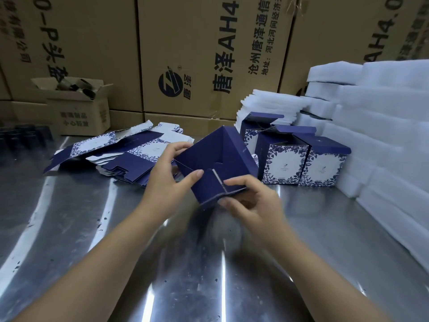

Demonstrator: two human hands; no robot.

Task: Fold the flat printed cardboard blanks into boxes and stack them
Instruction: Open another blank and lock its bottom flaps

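Head view. One box (218,159) is being held up over the table (92,240) at centre, between the blanks (120,156) on the left and the finished boxes (301,163) on the right. Its dark blue end is being shown to the camera. The bottom flaps are being worked shut, with one flap upright and not yet tucked.

Left hand (164,180): the box's left wall is being gripped, fingers curled over its far edge, thumb pressed onto a flap.

Right hand (257,203): the near corner is being pinched between thumb and curled fingers. The hand is blurred, so the flap being caught is probably the last one, no surer.

Progress, as judged: three finished boxes are being stood side by side, lids raised, touching one another, close against the foam (376,126). None is being set on top of another. A thick, untidy pile of blanks is waiting, so most of the folding is being counted as undone.

Edges and room: bare steel is being offered in front of the hands and to the near left. The right is being closed off by foam stacked high, the back by cartons (197,43). A small open carton (79,115) is seen back left. Only a narrow gap is being seen between the held box and the finished ones, so a swing to the right is being judged risky.
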